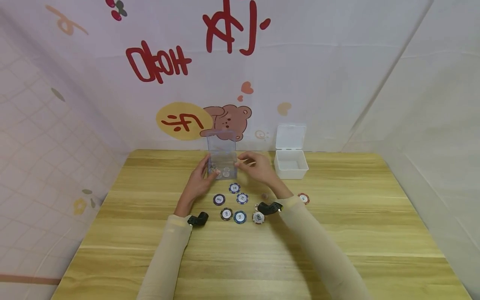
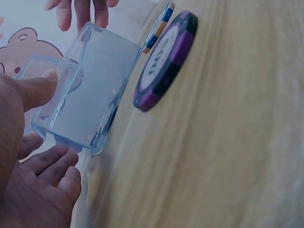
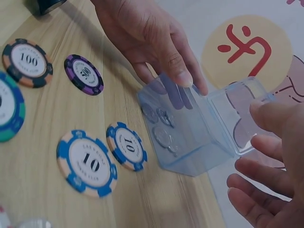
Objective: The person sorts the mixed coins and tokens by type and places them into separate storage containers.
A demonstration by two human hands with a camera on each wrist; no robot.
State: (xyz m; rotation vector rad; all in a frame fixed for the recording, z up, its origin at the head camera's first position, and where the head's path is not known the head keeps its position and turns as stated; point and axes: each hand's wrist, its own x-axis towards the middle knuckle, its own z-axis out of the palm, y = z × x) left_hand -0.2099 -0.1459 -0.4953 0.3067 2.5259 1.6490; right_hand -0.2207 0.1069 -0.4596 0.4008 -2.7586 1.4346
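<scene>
A clear bluish plastic box (image 1: 223,158) stands at the table's back edge, its hinged lid (image 1: 221,142) raised against the wall cloth. Several small transparent round pieces (image 3: 161,135) lie inside, low in the box. My left hand (image 1: 198,180) holds the box's left side, thumb (image 2: 45,85) at the upper edge and fingers along the side wall. At the opposite side is my right hand (image 1: 258,167), its fingers loosely bent and apart beside the box and lid; whether they touch it is unclear. Nothing shows between them.
Poker chips (image 1: 240,216) lie in front of the box, including a purple-edged 500 chip (image 3: 84,74) and blue-edged 10 chips (image 3: 88,163). A red-edged chip (image 1: 303,198) lies beyond my right wrist. An open white box (image 1: 291,164) stands at the back right.
</scene>
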